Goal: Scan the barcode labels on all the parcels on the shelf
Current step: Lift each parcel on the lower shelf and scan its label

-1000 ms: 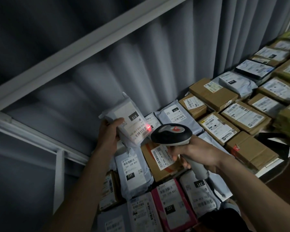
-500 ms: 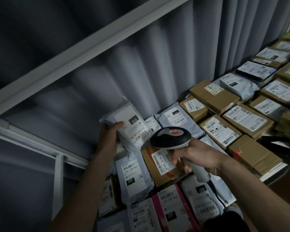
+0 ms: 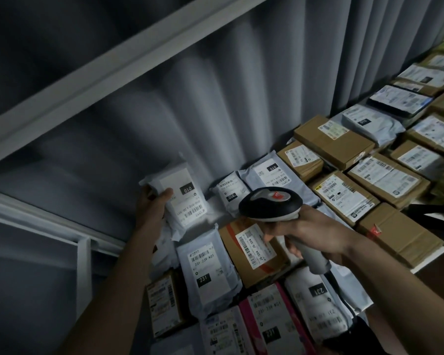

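A handheld scanner (image 3: 272, 204) is gripped by the right hand (image 3: 310, 233), the fingers being curled round its pale handle, which runs down and to the right out of the fist; the dark head with its light top and red mark is pointed to the left, above a brown carton (image 3: 251, 248) whose white label reads J6-S04. A white mailer marked 010 (image 3: 182, 198) is held by the left hand (image 3: 151, 204) at its left edge, with the thumb laid over the front face near the label and the fingers hidden behind, so that the package is tilted up off the row with its barcode turned toward the scanner head and brightly lit. Just right of it, two more grey mailers with 010 labels (image 3: 264, 175) are laid flat against the pleated grey curtain (image 3: 215, 98). Below the held package lies a grey mailer labelled 231 239 K01 (image 3: 205, 267), and nearer the camera a pink-edged parcel (image 3: 269, 324) and another 231 mailer (image 3: 318, 303) are seen. Further right, brown cartons with printed labels (image 3: 385, 178) are packed side by side across the shelf (image 3: 431, 260). A white metal frame rail (image 3: 108, 75) is crossed diagonally overhead.
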